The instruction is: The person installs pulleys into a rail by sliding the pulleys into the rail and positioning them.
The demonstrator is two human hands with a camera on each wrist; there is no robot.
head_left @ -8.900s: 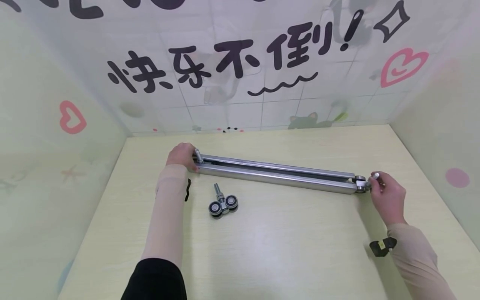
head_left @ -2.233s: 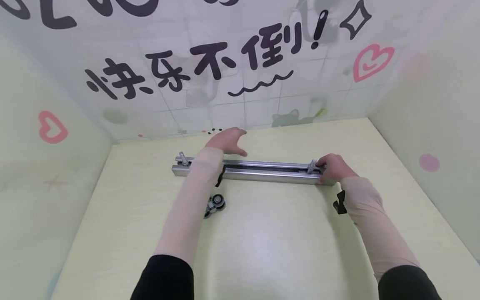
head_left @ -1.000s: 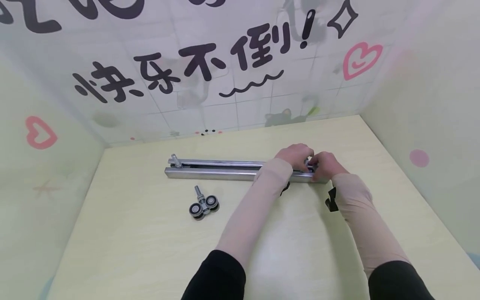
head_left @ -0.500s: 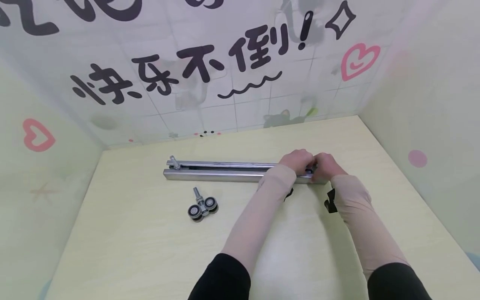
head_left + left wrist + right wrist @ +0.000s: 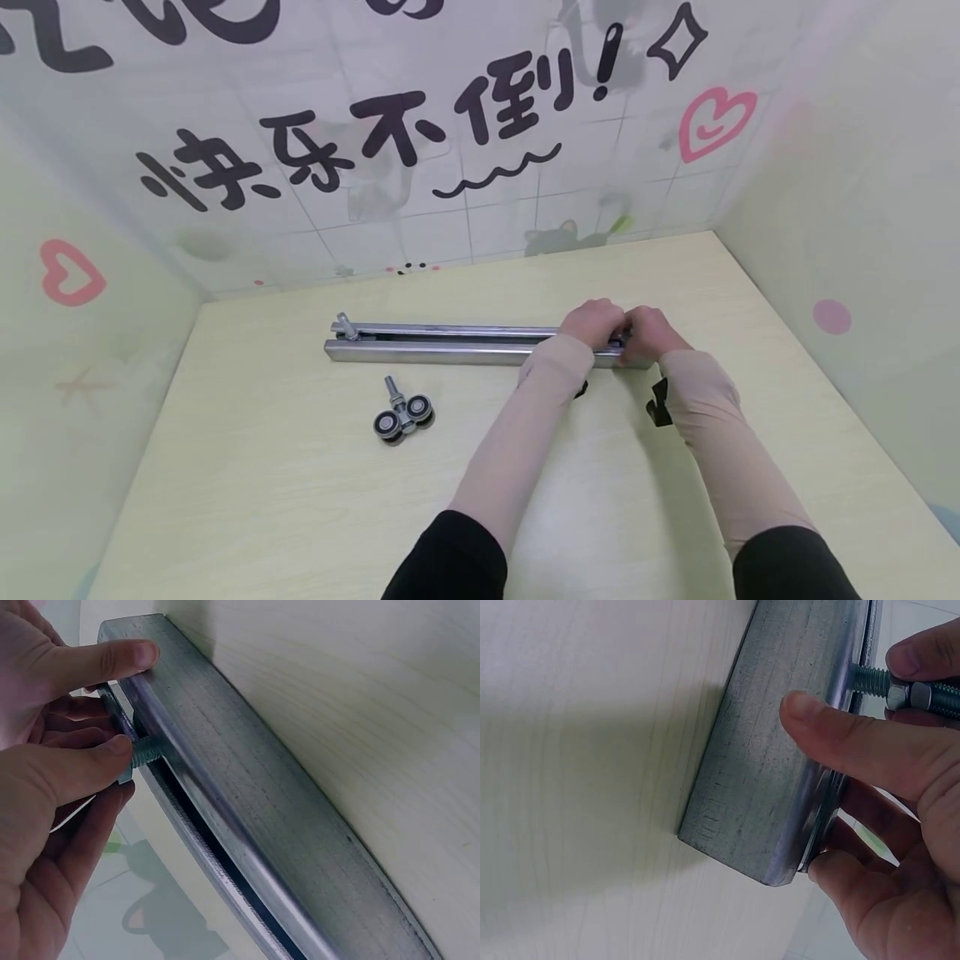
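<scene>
At the right end of the metal rail point(image 5: 450, 343) lying on the worktop point(image 5: 570, 500), the left hand point(image 5: 596, 322) pinches a threaded bolt point(image 5: 146, 756), seemingly a roller's, while the right hand point(image 5: 651, 332) clasps the rail end.

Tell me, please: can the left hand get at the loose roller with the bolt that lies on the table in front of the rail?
Probably yes. The roller lies alone on the bare table, nothing over it. But the left hand is busy: it pinches the threaded bolt at the rail, so it must let go first.
</scene>
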